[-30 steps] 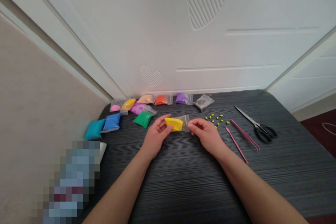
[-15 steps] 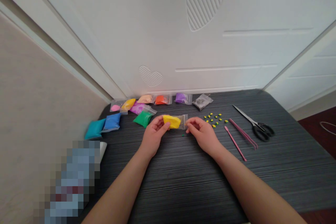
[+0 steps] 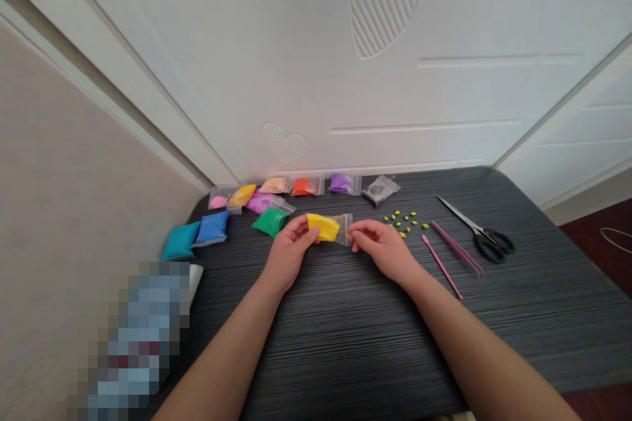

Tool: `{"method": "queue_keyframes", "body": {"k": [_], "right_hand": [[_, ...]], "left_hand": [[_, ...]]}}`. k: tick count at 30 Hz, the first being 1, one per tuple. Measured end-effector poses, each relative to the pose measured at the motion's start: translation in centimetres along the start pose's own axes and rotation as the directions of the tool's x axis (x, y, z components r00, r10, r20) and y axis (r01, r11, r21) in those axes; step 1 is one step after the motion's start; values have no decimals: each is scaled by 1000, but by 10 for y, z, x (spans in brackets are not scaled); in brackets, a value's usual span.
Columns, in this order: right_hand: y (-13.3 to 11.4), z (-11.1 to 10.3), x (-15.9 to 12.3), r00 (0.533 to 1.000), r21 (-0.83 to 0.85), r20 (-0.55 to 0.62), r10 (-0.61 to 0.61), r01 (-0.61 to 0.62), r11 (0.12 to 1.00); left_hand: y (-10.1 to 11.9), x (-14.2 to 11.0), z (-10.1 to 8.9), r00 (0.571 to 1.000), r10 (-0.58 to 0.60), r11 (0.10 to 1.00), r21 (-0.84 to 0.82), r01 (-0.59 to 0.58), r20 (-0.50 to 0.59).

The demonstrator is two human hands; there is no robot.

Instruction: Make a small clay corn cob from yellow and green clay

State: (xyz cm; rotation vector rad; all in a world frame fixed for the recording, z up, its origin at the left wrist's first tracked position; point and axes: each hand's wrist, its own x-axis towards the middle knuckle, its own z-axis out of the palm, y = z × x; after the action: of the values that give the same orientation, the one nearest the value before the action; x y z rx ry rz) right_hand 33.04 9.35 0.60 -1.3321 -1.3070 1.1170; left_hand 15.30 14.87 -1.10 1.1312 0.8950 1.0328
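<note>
In the head view my left hand [image 3: 290, 251] is closed on the left end of a small clear zip bag of yellow clay [image 3: 323, 228], thumb on the near side. The fingertips of my right hand [image 3: 378, 243] are pinched together at the bag's right edge, by the zip strip; exactly what lies between them is partly hidden. The bag is held above the dark table, below a tiny green bit [image 3: 344, 252]. Right of my right hand lie several small yellow-and-green pieces [image 3: 414, 223].
A pink stick tool [image 3: 442, 266], pink tweezers [image 3: 457, 248] and black-handled scissors [image 3: 476, 230] lie at the right. Bags of green [image 3: 270, 222], blue [image 3: 212, 228], teal [image 3: 179, 242], orange [image 3: 301, 187], purple [image 3: 340, 184] and grey [image 3: 381, 191] clay line the left and back, before a white panel [image 3: 306, 79].
Both hands and the bag have shifted slightly left in view. My right fingers drew a little off the bag's zip end, then came back against it.
</note>
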Motion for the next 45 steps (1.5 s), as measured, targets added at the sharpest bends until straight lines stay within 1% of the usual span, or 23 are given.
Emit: {"method": "queue_keyframes", "body": {"k": [6,10,15,20,23,28,31,34,36,39,42,45], "right_hand": [[1,0,-1,1000,-41,0,-13,13,999],[5,1,-2,1000,-85,-16,-20,19,996],[5,2,-4,997,-200,-41,-72,62,978],[1,3,-5,992,-244,-44,-120,106,964],[0,3,-5,990,-241,-34,-136,124,963],[1,4,-4,992,-200,-27,-120,113,973],[2,3,-2,994,-141,-57,-96,88,986],[2,-1,-1,984,-107,-152,-97,81,991],[1,-3,-1,967,-162,-220,-129,95,982],[1,-2,-2,938,-326,-260,-230,139,935],[2,5,-4,916,-424,-196,-349,241,873],[5,15,-6,894,-448,-109,-434,345,824]], "left_hand": [[0,0,-1,1000,-12,1000,-23,12,29],[0,0,-1,999,-23,1000,-11,23,35],[-2,1,-2,999,-26,1000,5,26,38],[-4,1,-3,998,-16,1000,11,15,62],[-5,0,-4,996,-13,1000,13,12,83],[-3,0,-3,995,-17,1000,14,16,98],[-4,1,-1,997,48,998,26,-49,54],[-5,1,0,990,138,986,99,-134,-37],[-5,1,0,986,158,975,169,-146,-57],[-3,-3,4,992,125,952,282,-118,-7],[-2,-10,11,991,88,923,365,-121,105],[-3,-15,17,976,112,927,334,-170,184]]}}
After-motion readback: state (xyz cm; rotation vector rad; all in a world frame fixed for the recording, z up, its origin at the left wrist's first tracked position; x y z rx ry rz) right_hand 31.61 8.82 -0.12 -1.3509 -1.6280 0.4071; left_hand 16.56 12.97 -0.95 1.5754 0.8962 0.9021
